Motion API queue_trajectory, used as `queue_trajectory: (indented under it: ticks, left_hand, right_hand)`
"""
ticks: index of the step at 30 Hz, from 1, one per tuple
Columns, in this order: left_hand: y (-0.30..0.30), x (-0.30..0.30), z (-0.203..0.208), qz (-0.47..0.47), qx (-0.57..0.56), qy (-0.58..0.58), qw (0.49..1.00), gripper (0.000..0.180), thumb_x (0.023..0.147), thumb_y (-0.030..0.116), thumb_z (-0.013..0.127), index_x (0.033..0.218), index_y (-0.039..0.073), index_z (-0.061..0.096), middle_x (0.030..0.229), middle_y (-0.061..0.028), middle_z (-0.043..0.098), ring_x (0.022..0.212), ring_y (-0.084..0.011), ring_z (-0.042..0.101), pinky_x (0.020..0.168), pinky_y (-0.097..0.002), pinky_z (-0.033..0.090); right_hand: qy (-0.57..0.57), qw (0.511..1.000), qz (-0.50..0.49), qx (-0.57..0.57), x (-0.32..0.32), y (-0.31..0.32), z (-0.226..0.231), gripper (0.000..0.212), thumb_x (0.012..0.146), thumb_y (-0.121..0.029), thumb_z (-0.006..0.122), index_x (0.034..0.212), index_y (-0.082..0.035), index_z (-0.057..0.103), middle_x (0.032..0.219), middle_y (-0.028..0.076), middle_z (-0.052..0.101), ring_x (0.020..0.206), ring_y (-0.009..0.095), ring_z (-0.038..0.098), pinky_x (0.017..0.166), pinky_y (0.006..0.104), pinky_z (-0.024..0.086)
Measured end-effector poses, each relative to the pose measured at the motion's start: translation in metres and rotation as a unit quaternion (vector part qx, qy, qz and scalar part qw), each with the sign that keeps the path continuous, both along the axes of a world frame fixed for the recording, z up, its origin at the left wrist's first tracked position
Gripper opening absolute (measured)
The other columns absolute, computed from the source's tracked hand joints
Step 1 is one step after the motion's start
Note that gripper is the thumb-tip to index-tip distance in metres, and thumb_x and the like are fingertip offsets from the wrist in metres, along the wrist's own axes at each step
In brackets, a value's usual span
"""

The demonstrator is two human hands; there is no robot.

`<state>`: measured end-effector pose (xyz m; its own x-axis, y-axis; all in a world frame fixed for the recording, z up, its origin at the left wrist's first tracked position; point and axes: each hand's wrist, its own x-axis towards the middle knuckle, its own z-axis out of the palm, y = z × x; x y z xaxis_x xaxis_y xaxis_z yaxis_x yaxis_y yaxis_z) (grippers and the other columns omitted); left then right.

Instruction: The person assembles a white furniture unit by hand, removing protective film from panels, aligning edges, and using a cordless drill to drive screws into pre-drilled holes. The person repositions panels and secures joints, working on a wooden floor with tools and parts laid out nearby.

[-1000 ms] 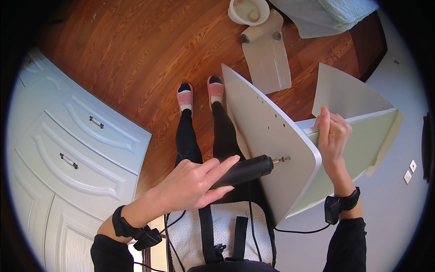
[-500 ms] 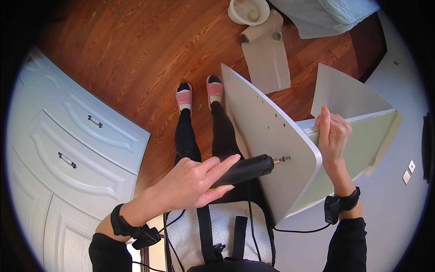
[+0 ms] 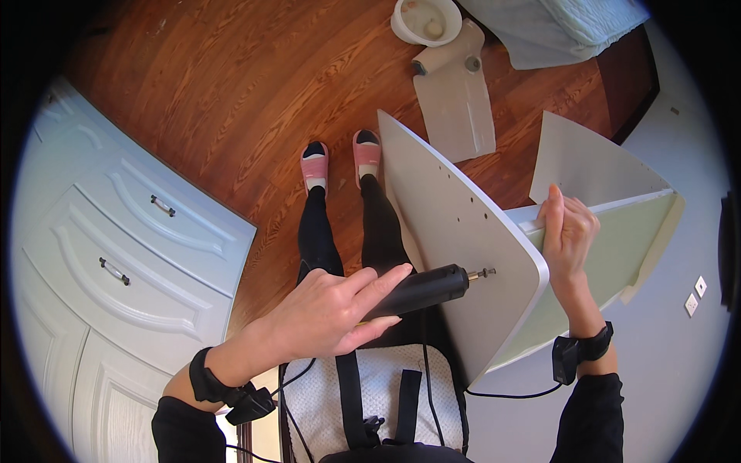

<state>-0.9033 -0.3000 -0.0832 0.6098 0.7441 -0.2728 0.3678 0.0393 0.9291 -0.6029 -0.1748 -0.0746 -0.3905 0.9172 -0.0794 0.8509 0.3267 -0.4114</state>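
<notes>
Over wood flooring [image 3: 231, 100], left hand [image 3: 328, 309] grips electric screwdriver [image 3: 424, 290], screw [image 3: 487, 272] not yet flush with white panel [image 3: 463, 251], right hand [image 3: 570, 235] clasping green board [image 3: 614, 251] beyond.

Cabinet [image 3: 127, 266] left, board assembly [image 3: 455, 231] right, power screwdriver [image 3: 424, 291] between.

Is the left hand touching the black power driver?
Touching: the head view shows the left hand around the black power driver, which emerges between thumb and index finger.

The left hand [image 3: 324, 312] is angled inward, palm down, index finger and thumb stretched out, other fingers bent under. The right hand [image 3: 570, 231] stands above its forearm [image 3: 584, 312], fingers curled in, thumb upward.
</notes>
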Motion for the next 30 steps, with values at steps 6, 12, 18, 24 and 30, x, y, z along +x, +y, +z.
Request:
queue_trajectory:
  ticks: [6,12,18,24,30]
  left_hand:
    - [0.0011,-0.0020,0.0029,-0.013,0.004,0.015,1.000,0.067,0.084,0.024,0.073,0.140,0.002,0.045,0.077,-0.0094,0.056,0.053,-0.0208,0.053,0.047,-0.0292,0.042]
    - [-0.0023,0.0000,0.0024,-0.012,-0.006,0.017,1.000,0.066,0.085,0.025,0.072,0.141,0.003,0.045,0.079,-0.0099,0.058,0.054,-0.0202,0.054,0.047,-0.0279,0.042]
    - [-0.0022,-0.0010,0.0026,-0.018,-0.006,0.011,1.000,0.067,0.085,0.026,0.072,0.142,0.003,0.045,0.080,-0.0097,0.058,0.054,-0.0195,0.055,0.047,-0.0275,0.042]
    - [-0.0041,0.0014,0.0014,-0.011,-0.004,0.002,1.000,0.067,0.085,0.026,0.072,0.142,0.003,0.045,0.080,-0.0094,0.058,0.054,-0.0194,0.054,0.047,-0.0274,0.042]
    - [-0.0020,0.0009,-0.0012,-0.013,0.002,-0.002,1.000,0.066,0.085,0.025,0.071,0.141,0.002,0.045,0.080,-0.0097,0.058,0.054,-0.0198,0.056,0.047,-0.0276,0.043]
  right_hand:
    - [-0.002,1.000,0.000,0.010,-0.0007,-0.0003,0.0006,0.043,0.095,-0.008,0.051,0.052,-0.001,0.050,0.048,0.009,0.044,0.040,0.024,0.034,0.045,0.0335,0.026]
    - [-0.004,1.000,0.007,0.009,-0.0018,0.0004,0.0014,0.045,0.095,-0.008,0.052,0.051,-0.001,0.048,0.048,0.008,0.043,0.040,0.023,0.034,0.045,0.0332,0.026]
    - [0.005,1.000,0.002,0.010,-0.0005,-0.0001,0.0012,0.045,0.096,-0.009,0.051,0.051,-0.001,0.049,0.047,0.008,0.043,0.040,0.022,0.033,0.045,0.0329,0.025]
    - [0.004,1.000,-0.006,0.005,0.0002,-0.0014,0.0010,0.045,0.096,-0.009,0.051,0.052,-0.001,0.048,0.048,0.008,0.043,0.040,0.022,0.033,0.045,0.0326,0.025]
    - [0.009,1.000,0.004,0.001,0.0002,0.0000,0.0016,0.044,0.096,-0.008,0.051,0.052,-0.002,0.047,0.049,0.008,0.043,0.040,0.022,0.033,0.045,0.0326,0.026]
